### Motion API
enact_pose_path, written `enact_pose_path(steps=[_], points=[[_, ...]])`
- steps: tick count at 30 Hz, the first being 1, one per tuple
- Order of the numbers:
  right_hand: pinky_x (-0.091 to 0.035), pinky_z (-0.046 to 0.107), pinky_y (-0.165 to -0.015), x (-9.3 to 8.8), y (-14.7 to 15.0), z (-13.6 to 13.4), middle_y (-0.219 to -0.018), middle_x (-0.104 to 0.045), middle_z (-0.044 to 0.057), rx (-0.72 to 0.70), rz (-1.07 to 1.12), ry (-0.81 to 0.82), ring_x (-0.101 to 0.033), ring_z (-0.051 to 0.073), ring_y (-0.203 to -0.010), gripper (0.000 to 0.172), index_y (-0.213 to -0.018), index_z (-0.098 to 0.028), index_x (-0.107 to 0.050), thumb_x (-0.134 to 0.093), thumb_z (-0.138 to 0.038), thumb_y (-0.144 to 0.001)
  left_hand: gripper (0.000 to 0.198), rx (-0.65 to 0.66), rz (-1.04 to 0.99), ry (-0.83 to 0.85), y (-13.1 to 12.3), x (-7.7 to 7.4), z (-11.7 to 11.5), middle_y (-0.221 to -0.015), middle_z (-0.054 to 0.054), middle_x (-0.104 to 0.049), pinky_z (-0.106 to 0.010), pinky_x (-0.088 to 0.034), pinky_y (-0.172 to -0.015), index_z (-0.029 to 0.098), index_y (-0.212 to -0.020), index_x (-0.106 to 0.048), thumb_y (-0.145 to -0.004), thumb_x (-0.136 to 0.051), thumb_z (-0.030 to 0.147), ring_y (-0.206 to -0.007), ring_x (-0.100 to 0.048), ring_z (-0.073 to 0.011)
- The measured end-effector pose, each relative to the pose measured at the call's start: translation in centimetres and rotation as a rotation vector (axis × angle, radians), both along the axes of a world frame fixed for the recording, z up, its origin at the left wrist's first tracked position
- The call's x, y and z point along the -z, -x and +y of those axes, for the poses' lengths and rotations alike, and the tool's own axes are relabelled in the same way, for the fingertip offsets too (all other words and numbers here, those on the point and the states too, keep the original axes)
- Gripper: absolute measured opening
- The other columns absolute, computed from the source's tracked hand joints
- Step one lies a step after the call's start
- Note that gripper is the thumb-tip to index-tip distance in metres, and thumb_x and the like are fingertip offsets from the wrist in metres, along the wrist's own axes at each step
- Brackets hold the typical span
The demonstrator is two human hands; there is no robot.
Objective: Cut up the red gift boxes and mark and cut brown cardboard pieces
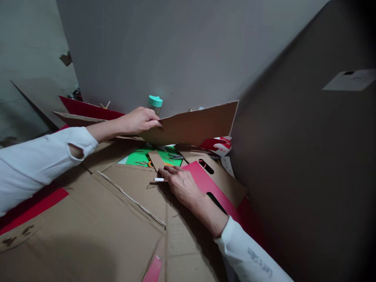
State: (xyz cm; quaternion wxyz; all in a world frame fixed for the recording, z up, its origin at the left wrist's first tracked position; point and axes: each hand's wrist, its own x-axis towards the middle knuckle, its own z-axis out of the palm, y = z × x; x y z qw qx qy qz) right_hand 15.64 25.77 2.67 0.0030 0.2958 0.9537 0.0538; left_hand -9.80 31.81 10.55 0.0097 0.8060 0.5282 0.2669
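My left hand (140, 120) grips the left edge of a large brown cardboard sheet (194, 124) and holds it lifted off the pile. My right hand (179, 182) rests lower down on flattened cardboard (129, 203), fingers curled round a white pen (159, 179) whose tip points left. Its fingertips touch a small cardboard strip (156, 159). Under the lifted sheet lie a green mat (141, 156) and orange-handled scissors (150, 164), partly hidden.
A bottle with a teal cap (155, 102) stands behind the lifted sheet by the grey wall. Red cardboard with handle slots (205, 181) lies beside my right hand. A tall dark panel (308, 156) closes the right side. More red and brown sheets (85, 110) lean at the back left.
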Motion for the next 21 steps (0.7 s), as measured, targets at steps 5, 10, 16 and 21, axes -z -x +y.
enact_pose_path(steps=[5, 10, 16, 21], points=[[-0.048, 0.031, -0.077, -0.2, -0.2, -1.0, -0.117, -0.066, 0.012, -0.028, -0.021, 0.011, -0.058, 0.025, -0.108, 0.02, -0.114, -0.015, -0.063, -0.046, -0.017, -0.104, 0.042, 0.0, 0.003, -0.01, -0.2, 0.0, -0.1, -0.084, -0.008, -0.069, -0.026, -0.039, -0.069, 0.015, -0.099, -0.08, -0.085, -0.048, 0.04, -0.076, -0.059, -0.018], [-0.046, 0.032, -0.08, -0.4, -0.6, -2.1, -0.113, -0.068, 0.011, -0.111, -0.029, 0.027, -0.057, 0.025, -0.106, 0.022, -0.115, -0.013, -0.063, -0.045, -0.021, -0.105, 0.041, 0.006, 0.009, -0.009, -0.2, -0.1, -0.3, -0.083, -0.008, -0.068, -0.026, -0.039, -0.069, 0.015, -0.099, -0.08, -0.085, -0.048, 0.038, -0.076, -0.059, -0.0177], [-0.039, 0.028, -0.068, -0.2, -1.5, -2.3, -0.099, -0.069, 0.006, -0.13, 0.033, 0.032, -0.058, 0.019, -0.094, 0.012, -0.105, -0.018, -0.065, -0.054, -0.015, -0.1, 0.039, 0.002, 0.019, -0.007, -0.1, 0.0, -0.1, -0.082, -0.006, -0.07, -0.025, -0.038, -0.068, 0.018, -0.098, -0.08, -0.086, -0.049, 0.038, -0.075, -0.059, -0.0172], [-0.036, 0.028, -0.065, -0.1, -1.5, 1.2, -0.1, -0.071, 0.006, 0.027, 0.053, -0.028, -0.06, 0.019, -0.091, 0.02, -0.109, -0.019, -0.065, -0.048, -0.012, -0.101, 0.041, 0.007, 0.021, -0.006, 0.1, 0.0, 0.0, -0.086, -0.007, -0.072, -0.026, -0.039, -0.069, 0.017, -0.098, -0.079, -0.086, -0.047, 0.039, -0.078, -0.061, -0.018]])
